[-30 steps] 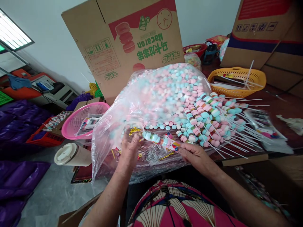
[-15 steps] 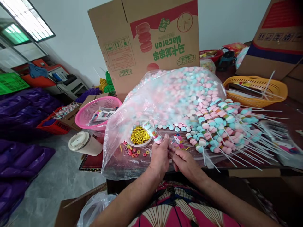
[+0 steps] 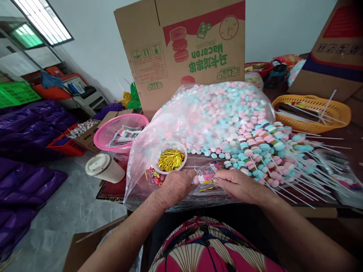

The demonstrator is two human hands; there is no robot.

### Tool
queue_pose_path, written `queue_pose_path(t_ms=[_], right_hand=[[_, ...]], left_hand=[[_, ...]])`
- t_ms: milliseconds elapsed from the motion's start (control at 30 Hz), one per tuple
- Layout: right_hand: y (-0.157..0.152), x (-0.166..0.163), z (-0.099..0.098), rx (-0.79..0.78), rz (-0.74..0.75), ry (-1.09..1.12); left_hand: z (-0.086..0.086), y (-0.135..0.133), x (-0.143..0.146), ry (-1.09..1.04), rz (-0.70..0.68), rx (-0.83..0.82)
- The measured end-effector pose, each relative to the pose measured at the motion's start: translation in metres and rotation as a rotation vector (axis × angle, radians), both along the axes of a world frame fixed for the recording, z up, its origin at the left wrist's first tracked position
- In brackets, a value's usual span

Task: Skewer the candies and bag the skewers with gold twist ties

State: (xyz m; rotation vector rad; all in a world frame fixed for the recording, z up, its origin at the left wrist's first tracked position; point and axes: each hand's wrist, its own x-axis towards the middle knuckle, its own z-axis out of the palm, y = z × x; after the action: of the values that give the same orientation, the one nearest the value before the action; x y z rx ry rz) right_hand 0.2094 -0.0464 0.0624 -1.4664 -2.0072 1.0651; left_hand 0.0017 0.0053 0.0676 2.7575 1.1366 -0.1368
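My left hand (image 3: pixel 180 185) is closed at the left end of a marshmallow skewer (image 3: pixel 202 179), which seems to be in a clear printed bag. At the other end, the thumb and fingers of my right hand (image 3: pixel 239 183) pinch together on it; its stick is hidden. Flat printed bags (image 3: pixel 214 166) lie just beyond, and a few loose gold twist ties (image 3: pixel 207 189) are close by. A white bowl (image 3: pixel 185 160) of gold twist ties (image 3: pixel 171 159) stands past my left hand. Small ring candies (image 3: pixel 156 178) are scattered left of that hand.
A big clear plastic bag (image 3: pixel 141 158) of pink and blue marshmallows (image 3: pixel 227 102) fills the table's middle. Marshmallow skewers (image 3: pixel 272 151) are piled at right before a yellow basket (image 3: pixel 337 107). At left are a pink basket (image 3: pixel 99 132) and a lidded cup (image 3: pixel 110 172). A carton (image 3: pixel 147 68) stands behind.
My hands, close together before with the skewer tilted up, are now apart and lower, the skewer lying nearly level between them. My left hand moved left, my right hand right. The view shifted slightly.
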Motion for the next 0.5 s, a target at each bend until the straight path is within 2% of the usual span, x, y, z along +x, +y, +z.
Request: queue_pose_path(t_ms=[67, 133, 233, 300, 400, 433, 500], right_hand=[[0.007, -0.001, -0.001, 0.057, -0.028, -0.073], [0.014, 0.0, -0.003, 0.064, -0.049, -0.058], [0.016, -0.001, -0.01, 0.022, -0.219, 0.181], [0.013, -0.01, -0.019, -0.04, -0.286, 0.329], [0.007, -0.033, -0.031, -0.038, -0.218, 0.315], [0.006, -0.039, -0.033, 0.005, -0.197, 0.28], [0.007, -0.046, -0.03, 0.147, -0.246, 0.218]], left_hand=[[-0.017, -0.009, 0.004, -0.078, 0.092, -0.135], [-0.027, -0.018, 0.004, -0.248, 0.161, -0.25], [-0.031, -0.027, 0.003, -0.603, 0.249, -0.438], [-0.029, -0.03, 0.003, -0.756, 0.322, -0.53], [-0.026, -0.028, 0.002, -0.762, 0.398, -0.706], [-0.027, -0.026, 0.0, -0.753, 0.403, -0.803], [-0.028, -0.022, -0.006, -0.756, 0.412, -1.033]])
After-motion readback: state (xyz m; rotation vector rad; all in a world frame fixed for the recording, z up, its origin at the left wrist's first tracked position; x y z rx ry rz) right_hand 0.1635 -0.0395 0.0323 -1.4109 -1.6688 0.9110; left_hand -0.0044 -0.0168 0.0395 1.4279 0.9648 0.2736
